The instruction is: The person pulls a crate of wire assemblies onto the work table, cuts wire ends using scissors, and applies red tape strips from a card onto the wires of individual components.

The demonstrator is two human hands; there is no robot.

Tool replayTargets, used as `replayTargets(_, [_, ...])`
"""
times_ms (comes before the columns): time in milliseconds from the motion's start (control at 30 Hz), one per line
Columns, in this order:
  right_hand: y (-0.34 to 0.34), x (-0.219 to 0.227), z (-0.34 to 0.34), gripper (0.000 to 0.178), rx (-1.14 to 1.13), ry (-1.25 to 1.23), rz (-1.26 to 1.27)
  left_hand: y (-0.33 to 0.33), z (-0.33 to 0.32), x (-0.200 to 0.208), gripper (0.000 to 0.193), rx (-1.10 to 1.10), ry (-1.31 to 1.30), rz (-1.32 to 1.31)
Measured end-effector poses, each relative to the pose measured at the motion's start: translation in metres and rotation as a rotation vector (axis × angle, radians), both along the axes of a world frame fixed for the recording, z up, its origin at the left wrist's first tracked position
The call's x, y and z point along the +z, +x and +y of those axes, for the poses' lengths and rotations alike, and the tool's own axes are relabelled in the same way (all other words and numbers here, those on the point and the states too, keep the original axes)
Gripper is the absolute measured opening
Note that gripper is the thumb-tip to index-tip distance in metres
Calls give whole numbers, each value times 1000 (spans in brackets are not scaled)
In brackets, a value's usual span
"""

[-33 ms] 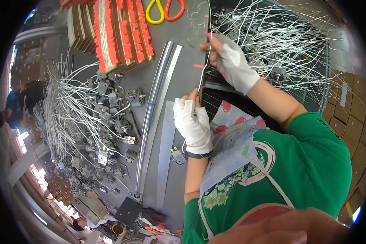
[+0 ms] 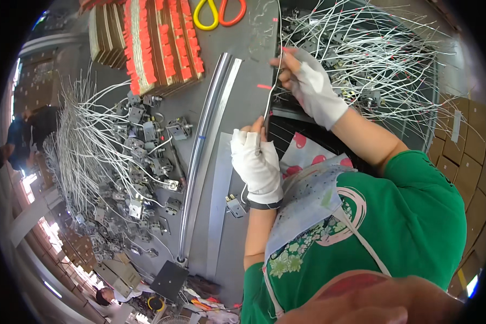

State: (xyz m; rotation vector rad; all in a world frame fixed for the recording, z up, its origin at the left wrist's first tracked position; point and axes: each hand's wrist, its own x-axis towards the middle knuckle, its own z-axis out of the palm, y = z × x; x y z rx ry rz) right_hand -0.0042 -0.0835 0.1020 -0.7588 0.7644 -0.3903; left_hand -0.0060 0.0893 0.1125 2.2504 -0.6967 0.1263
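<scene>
My left hand (image 2: 256,164), in a white fingerless glove, is closed on a thin white wire (image 2: 270,97) above the work table (image 2: 251,65). The wire runs up along the table's edge to my right hand (image 2: 310,83), gloved alike. There my fingers pinch the wire, and a small red strip shows at their tips. Another red strip (image 2: 263,86) sticks out at the edge between my hands. Close to my left wrist lies a small metal switch-like part (image 2: 235,206), with white wire curving toward the glove.
Metal parts with long white wires (image 2: 92,146) pile up on the left, and more wires (image 2: 378,54) fill the upper right. A metal tube (image 2: 202,135) lies along the table. Scissors (image 2: 218,15) and red-edged card stacks (image 2: 162,46) are at the back. People work at far left.
My right hand has shifted slightly toward me and to the right, still at the wire. The left hand stays nearly in place.
</scene>
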Motion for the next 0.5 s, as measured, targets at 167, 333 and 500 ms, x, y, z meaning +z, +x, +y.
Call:
replayTargets(167, [-37, -22, 15, 25, 205, 91, -65, -2, -3, -1, 32, -5, 20, -32])
replayTargets(333, [-36, -23, 16, 23, 247, 174, -119, -3, -4, 1, 33, 4, 59, -46])
replayTargets(500, [-35, -20, 17, 21, 216, 235, -75, -4, -4, 0, 33, 9, 36, -27])
